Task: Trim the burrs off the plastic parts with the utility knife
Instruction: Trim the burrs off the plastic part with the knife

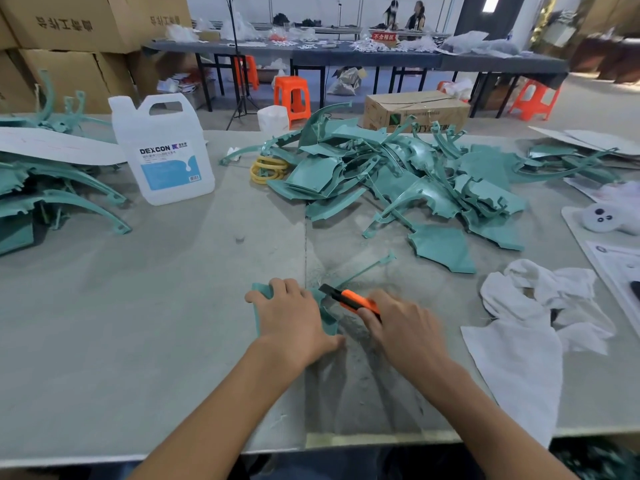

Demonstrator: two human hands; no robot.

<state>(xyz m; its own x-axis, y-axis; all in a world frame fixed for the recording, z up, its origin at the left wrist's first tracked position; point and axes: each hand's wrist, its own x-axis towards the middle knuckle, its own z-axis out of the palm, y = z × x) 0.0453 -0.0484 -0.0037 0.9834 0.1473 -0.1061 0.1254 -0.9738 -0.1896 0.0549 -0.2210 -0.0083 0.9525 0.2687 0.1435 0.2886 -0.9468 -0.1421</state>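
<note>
A plastic part (260, 291) is held down by the left hand (294, 317), fingers curled over its far edge. The utility knife (349, 299) is gripped in the right hand (405, 327), blade at the part's right edge. Trimming is judged under way; a stroke kept clear of the holding fingers is needed. Beyond the part, a pile of parts (398, 181) is heaped; white cloths (540, 306) lie to its right.

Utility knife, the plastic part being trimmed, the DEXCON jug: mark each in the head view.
utility knife (353, 301), head view, orange body just behind the black tip.
plastic part (327, 320), head view, teal surface just below the knife.
DEXCON jug (166, 168), head view, front label.
</note>
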